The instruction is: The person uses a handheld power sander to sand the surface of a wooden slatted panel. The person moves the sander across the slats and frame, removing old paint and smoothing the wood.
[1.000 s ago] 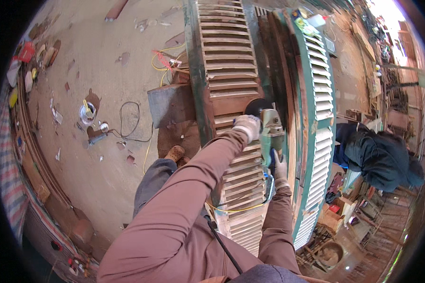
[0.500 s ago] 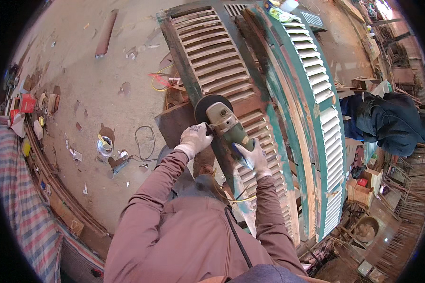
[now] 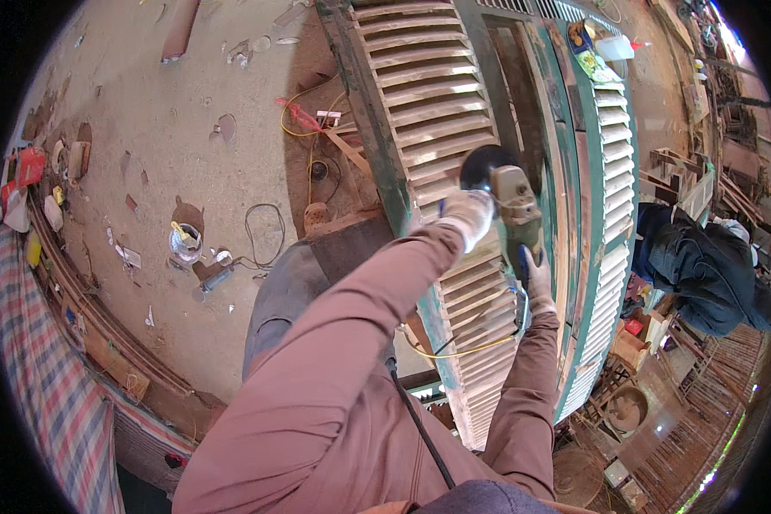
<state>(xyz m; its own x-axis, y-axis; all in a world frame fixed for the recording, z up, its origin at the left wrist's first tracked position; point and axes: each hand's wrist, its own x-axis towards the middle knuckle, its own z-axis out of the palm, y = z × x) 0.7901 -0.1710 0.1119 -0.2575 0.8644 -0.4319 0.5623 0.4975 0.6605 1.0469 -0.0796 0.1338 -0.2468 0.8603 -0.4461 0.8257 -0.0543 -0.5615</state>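
Both gloved hands hold an angle grinder point(image 3: 516, 201) above a louvered wooden shutter point(image 3: 427, 81). My left hand point(image 3: 471, 216) is closed near the grinder's head, where a side handle seems to sit, mostly hidden by the glove. Around the rear body wraps my right hand point(image 3: 536, 281). The dark round disc point(image 3: 487, 163) is over the right part of the shutter, by its middle rail; whether it touches the wood I cannot tell. Slats on this shutter look bare and pale, while green paint stays on parts of its frame. A yellow cord point(image 3: 467, 349) crosses the lower slats.
A second green shutter point(image 3: 588, 319) with white slats lies to the right, a bag and white container point(image 3: 614, 47) on its far end. Beyond it is a person in dark clothing point(image 3: 702, 270). On the floor at left stand a paint can point(image 3: 185, 243) and a loose cable point(image 3: 265, 231).
The grinder has moved right across the shutter, from its left frame edge to its right part, with both hands on it. My left arm now reaches farther across, and the view has shifted.
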